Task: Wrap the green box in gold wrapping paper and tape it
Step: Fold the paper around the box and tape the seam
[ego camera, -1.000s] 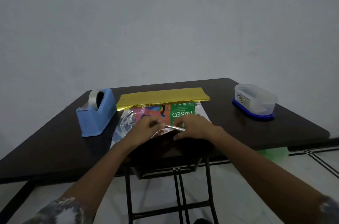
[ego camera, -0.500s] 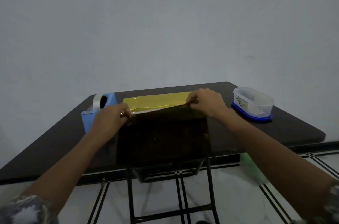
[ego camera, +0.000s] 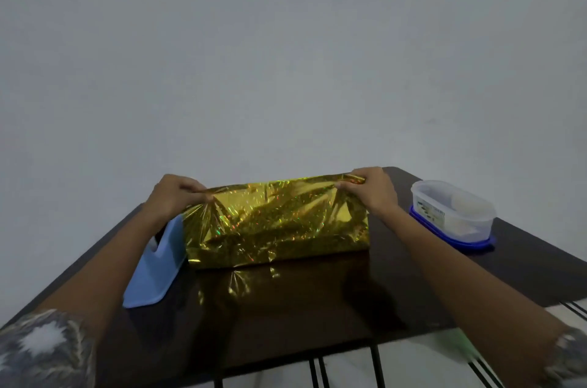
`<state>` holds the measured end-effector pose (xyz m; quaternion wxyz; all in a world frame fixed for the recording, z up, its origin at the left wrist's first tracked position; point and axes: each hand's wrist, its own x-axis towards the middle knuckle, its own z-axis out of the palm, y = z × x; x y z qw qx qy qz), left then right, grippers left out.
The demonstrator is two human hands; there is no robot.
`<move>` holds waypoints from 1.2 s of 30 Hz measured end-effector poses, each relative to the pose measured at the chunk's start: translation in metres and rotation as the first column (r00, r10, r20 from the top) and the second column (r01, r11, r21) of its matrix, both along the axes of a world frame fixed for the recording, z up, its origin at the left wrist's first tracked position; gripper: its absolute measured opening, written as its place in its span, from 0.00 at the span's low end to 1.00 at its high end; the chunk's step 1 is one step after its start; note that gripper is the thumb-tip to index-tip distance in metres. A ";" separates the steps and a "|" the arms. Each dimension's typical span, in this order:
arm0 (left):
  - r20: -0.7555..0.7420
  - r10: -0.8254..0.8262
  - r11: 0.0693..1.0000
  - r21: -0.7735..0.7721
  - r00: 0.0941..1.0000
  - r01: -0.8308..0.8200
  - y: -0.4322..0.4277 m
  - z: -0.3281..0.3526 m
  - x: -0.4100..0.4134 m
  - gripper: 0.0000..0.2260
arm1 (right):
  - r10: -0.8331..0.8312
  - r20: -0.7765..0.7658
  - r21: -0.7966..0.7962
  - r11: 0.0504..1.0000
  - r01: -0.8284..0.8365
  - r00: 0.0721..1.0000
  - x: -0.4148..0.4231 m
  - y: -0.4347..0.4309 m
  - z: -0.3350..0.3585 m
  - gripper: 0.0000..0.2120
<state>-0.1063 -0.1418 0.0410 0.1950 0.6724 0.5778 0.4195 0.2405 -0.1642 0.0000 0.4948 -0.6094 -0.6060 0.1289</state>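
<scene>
tapeguy: Since half a second ago the gold paper (ego camera: 276, 222) has come right up off the table (ego camera: 524, 264). It lay low and flat back then, and now it stands like a curtain between the person's two hands.

foldfan: Yep. Going left to right: the left hand (ego camera: 173, 197) has its fingers curled tight, pinching the top left corner. The tape dispenser (ego camera: 155, 267), a blue one, sits just under that wrist, right at the sheet's left edge. Touching or not, can't tell. The paper itself is shiny and crinkly with holographic sparkle. Creases fan out from both pinches, and the bottom edge rests on the table. The right hand (ego camera: 371, 190) pinches the top right corner the same way. A plastic tub (ego camera: 451, 213) sits well apart on the right.

tapeguy: And the green box?

foldfan: Not visible at all, guessing it's behind the sheet. Looks like the fold-over step to me. The next move probably needs the sheet drawn over and pulled snug, then one hand pinning it while the other goes for tape. Foil like that looks springy, so it'd likely pop open if let go.
</scene>
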 end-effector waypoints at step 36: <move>-0.293 -0.028 0.884 -0.453 0.956 -0.113 0.075 -0.036 0.075 0.24 | -0.151 -0.161 -0.104 0.985 0.136 0.975 -0.008 0.040 -0.032 0.25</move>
